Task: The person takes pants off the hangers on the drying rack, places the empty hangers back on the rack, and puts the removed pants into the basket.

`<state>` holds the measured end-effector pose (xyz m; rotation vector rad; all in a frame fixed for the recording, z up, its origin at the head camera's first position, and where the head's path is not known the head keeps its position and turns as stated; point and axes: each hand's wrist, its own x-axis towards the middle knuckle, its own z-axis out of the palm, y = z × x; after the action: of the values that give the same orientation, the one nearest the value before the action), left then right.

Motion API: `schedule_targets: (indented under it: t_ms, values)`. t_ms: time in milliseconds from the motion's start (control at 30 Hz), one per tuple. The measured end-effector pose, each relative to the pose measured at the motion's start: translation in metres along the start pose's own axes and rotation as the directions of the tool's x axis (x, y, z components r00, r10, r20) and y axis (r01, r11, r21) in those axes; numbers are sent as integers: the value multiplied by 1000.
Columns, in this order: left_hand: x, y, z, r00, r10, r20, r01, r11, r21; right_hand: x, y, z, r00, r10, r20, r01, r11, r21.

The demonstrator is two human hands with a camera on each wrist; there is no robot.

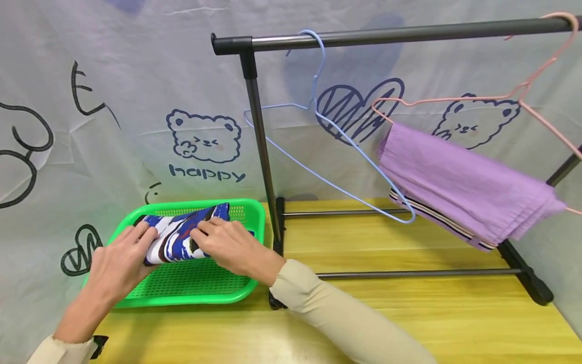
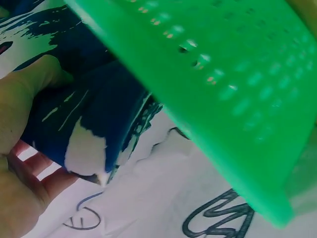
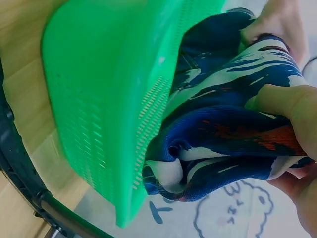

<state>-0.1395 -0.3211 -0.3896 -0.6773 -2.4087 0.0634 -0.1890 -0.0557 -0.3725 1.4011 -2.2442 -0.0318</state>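
A folded cloth with a blue, white, black and red pattern is held over the green basket. My left hand grips its left end; in the left wrist view the thumb lies on the cloth and the fingers are beneath. Near the other end, my right hand pinches the cloth between thumb and fingers. The right wrist view shows the rolled, layered edge of the cloth beside the basket wall. Whether it is a garment, I cannot tell.
Right of the basket stands a black clothes rack. A blue hanger hangs near its left end. Farther right, a pink hanger carries a folded purple cloth. Beneath is a wooden tabletop, with a printed curtain behind.
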Motion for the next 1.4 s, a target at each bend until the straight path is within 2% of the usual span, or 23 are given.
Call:
schedule_targets:
  t_ms: [200, 300, 400, 533, 600, 767, 833, 1000, 1100, 1233, 1300, 1400]
  values:
    - [1, -9, 13, 991, 120, 68, -120, 993, 11, 7, 1, 19, 999, -32, 36, 33, 999, -33]
    - [3, -12, 16, 981, 152, 124, -155, 988, 18, 9, 1, 27, 998, -29, 58, 32, 998, -52]
    - [1, -14, 18, 967, 162, 199, -168, 986, 12, 14, -3, 33, 995, -47, 89, 54, 996, -77]
    - [-8, -13, 15, 938, 118, 326, -120, 993, -15, 17, -13, 40, 990, -85, 114, 96, 991, -92]
    - [-8, -12, 16, 915, 83, 395, -70, 996, -47, 15, -17, 42, 989, -78, 124, 90, 992, -94]
    - [-2, -7, 16, 837, 36, 546, 53, 988, -147, 8, -22, 44, 979, -72, 192, 83, 995, -51]
    - [0, -6, 14, 809, 34, 587, 95, 978, -187, 6, -23, 43, 968, -76, 237, 80, 997, -7]
    - [3, -7, 8, 754, 30, 656, 200, 941, -273, 3, -22, 39, 928, -78, 364, 20, 987, 161]
    - [5, -8, 6, 726, 42, 687, 236, 923, -306, 1, -20, 36, 907, -88, 411, -31, 961, 274]
    - [9, -7, 5, 695, 58, 716, 268, 904, -334, -3, -15, 36, 892, -87, 444, -114, 906, 408]
    - [10, -6, 4, 663, 48, 747, 314, 888, -335, -5, -13, 35, 883, -86, 462, -161, 868, 469]
    - [10, -5, 3, 600, 29, 800, 393, 860, -326, -7, -10, 34, 869, -101, 485, -204, 819, 536]
